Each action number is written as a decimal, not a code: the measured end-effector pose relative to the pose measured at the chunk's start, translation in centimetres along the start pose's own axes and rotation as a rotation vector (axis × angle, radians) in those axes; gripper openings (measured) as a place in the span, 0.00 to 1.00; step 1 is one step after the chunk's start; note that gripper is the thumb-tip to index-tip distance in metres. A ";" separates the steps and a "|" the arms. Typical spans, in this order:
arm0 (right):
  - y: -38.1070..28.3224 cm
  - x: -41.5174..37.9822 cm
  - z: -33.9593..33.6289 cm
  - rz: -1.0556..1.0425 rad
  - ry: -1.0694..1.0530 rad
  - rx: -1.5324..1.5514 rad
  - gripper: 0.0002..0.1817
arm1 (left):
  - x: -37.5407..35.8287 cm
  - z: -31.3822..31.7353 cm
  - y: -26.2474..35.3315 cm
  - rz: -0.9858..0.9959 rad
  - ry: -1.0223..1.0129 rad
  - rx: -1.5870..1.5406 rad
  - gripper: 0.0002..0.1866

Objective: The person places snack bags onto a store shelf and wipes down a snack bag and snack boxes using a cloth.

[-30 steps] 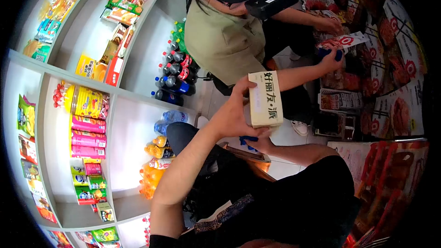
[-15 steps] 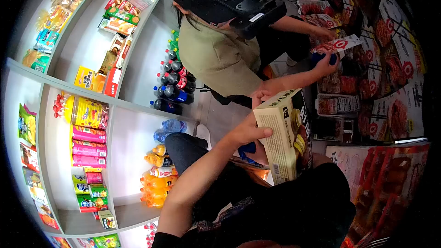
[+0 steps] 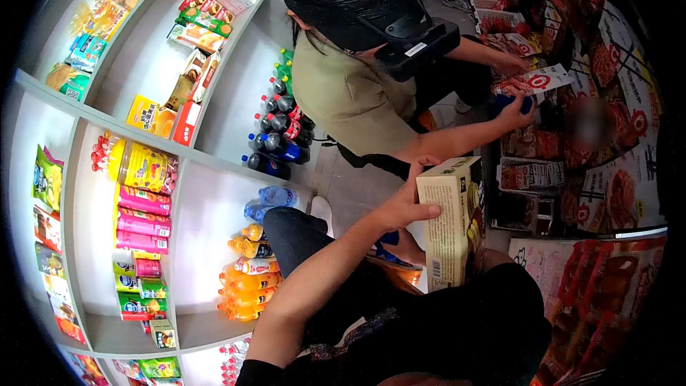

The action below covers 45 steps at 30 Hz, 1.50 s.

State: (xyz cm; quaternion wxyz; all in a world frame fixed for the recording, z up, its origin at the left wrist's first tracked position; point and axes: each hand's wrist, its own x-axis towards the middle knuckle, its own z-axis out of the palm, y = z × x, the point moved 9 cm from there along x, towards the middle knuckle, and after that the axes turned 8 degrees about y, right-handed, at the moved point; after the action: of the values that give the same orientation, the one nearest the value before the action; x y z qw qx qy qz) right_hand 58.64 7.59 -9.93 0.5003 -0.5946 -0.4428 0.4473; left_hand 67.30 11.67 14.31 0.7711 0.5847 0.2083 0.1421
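Note:
My left hand (image 3: 409, 204) grips a cream-coloured food carton (image 3: 446, 223) by its near upper edge, thumb across the pale printed side and fingers at the top. A dark face of the carton with food pictures is turned to the right. My right hand (image 3: 406, 249) is partly behind the carton; only part of it shows at the carton's left edge. Its fingers seem closed around a small blue object (image 3: 386, 239), whose kind I cannot make out. Whether this hand also touches the carton is hidden.
A co-worker (image 3: 357, 93) in a cap crouches ahead, holding a flat white-and-red package (image 3: 537, 81). Shelving (image 3: 182, 243) on the left bears snack boxes, canisters and orange drink bottles (image 3: 246, 289). Packaged foods (image 3: 529, 175) and red packs (image 3: 607, 279) are on the right.
The whole view has shifted slightly, so most things sit a little further right. The carton has turned a little and stands more upright in the view. My left hand keeps its hold.

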 end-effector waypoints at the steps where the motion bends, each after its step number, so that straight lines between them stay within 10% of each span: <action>1: 0.0 0.0 0.0 0.001 0.001 -0.003 0.36 | 0.0 -0.1 0.1 0.009 0.001 -0.017 0.55; 45: 0.0 -0.5 2.4 0.003 -0.065 -0.010 0.29 | -1.4 -2.8 2.0 -0.011 0.142 0.096 0.50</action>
State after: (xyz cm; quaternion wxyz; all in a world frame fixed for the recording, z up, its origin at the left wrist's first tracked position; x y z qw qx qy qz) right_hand 56.16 7.61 -10.12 0.4819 -0.5829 -0.4602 0.4650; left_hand 64.77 13.95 15.81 0.7263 0.6081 0.2724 0.1688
